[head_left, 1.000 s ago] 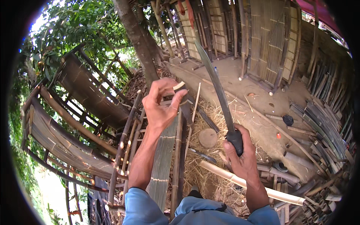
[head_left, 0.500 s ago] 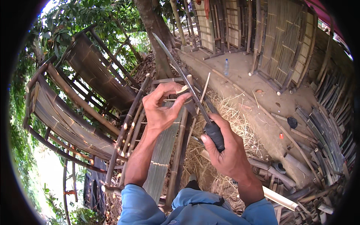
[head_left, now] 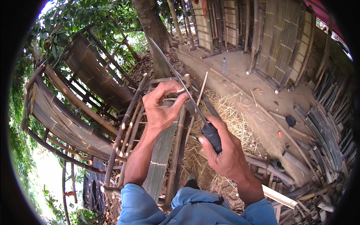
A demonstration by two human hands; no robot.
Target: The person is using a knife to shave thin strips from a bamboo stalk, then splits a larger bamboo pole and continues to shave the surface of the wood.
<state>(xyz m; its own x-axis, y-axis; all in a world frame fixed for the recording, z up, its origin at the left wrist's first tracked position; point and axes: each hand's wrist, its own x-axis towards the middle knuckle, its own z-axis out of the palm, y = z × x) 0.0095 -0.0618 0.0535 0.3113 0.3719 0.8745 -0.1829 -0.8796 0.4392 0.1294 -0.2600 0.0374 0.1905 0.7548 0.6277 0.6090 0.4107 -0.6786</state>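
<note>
Hidden or unclear: the knife handle [head_left: 212, 137] is sitting mostly inside the right hand [head_left: 224, 155], only its dark upper part showing. The near end of the bamboo slat [head_left: 162, 153] is running out of sight behind the blue sleeves [head_left: 195, 208]. What exactly the left fingertips are pinching is hard to make out; it is looking like a thin bamboo sliver [head_left: 173, 99] at the top of the slat.

Position: the long knife blade [head_left: 176, 77] is slanting up and to the left from the right hand, passing just beside the left hand [head_left: 162, 107] on its right side and reaching toward the tree trunk [head_left: 152, 28]. Whether the edge is touching the sliver, cannot tell. The slat is standing between the two forearms, the left hand at its upper end, the right hand lower and to the right of it.

Hands: the left is curling half closed, thumb and fingers pinching at the slat's top. The right is wrapping closed around the handle, thumb lying along it.

Around: straw litter [head_left: 228, 120] under the right hand, bamboo frames [head_left: 75, 112] to the left, a plastic bottle [head_left: 224, 66] standing well apart on the bare ground.
</note>
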